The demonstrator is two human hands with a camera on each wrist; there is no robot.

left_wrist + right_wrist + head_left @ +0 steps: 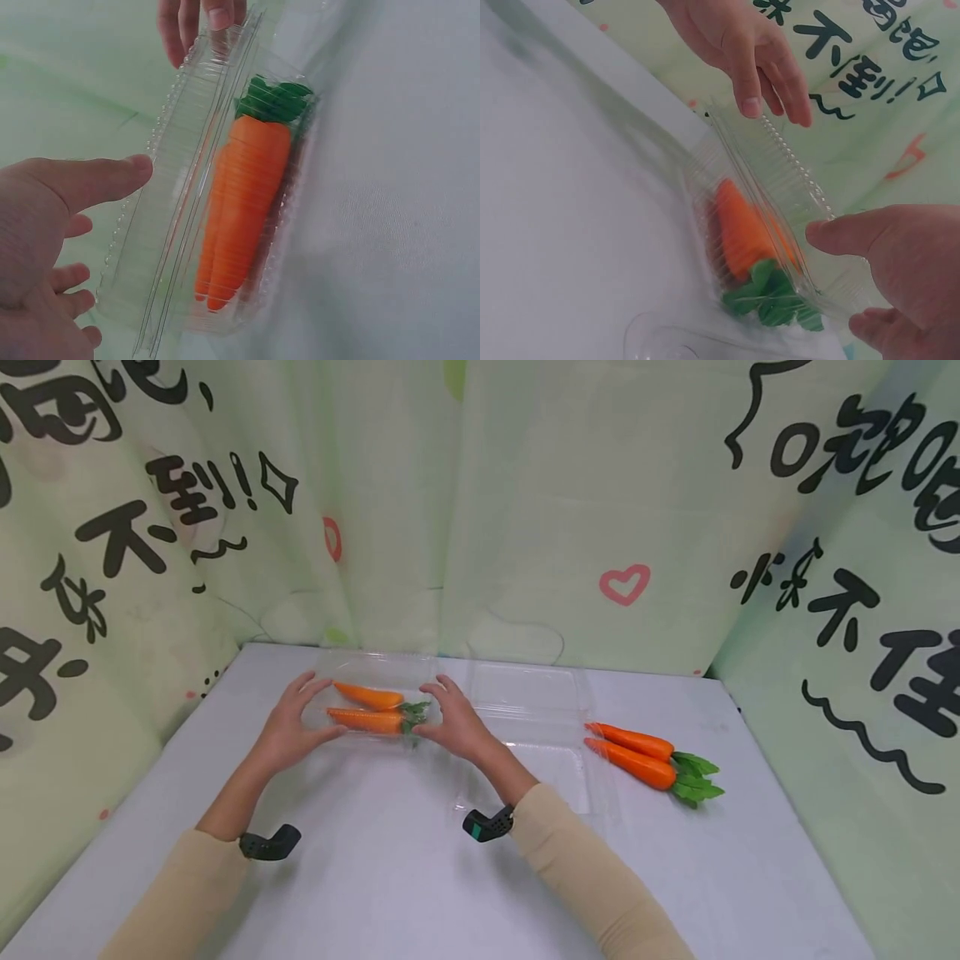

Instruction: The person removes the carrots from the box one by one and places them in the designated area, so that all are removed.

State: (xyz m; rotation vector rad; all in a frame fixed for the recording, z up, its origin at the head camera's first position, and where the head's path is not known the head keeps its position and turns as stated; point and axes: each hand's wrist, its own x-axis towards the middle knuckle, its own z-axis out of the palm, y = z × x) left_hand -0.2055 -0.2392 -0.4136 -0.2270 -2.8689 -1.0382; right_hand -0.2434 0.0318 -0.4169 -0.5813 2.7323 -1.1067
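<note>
A clear plastic clamshell box (375, 662), its lid folded over, stands at the back left of the table with two toy carrots (247, 202) inside. Their green leafy tops (769, 300) point toward the right hand. At the box's left end is my left hand (294, 727), thumb and fingers spread apart, the thumb tip right at the lid's ridged edge in the left wrist view. My right hand (459, 722) is at the other end, thumb and fingers also spread, its thumb close to the lid edge in the right wrist view. Neither hand's fingers curl round the box.
A second clear clamshell box (551, 781) lies unfolded right of the first, partly behind the right forearm. Two more carrots (637, 753) with green leaves lie beside it. Printed curtains (540, 510) enclose the white table (390, 877) at the back and sides.
</note>
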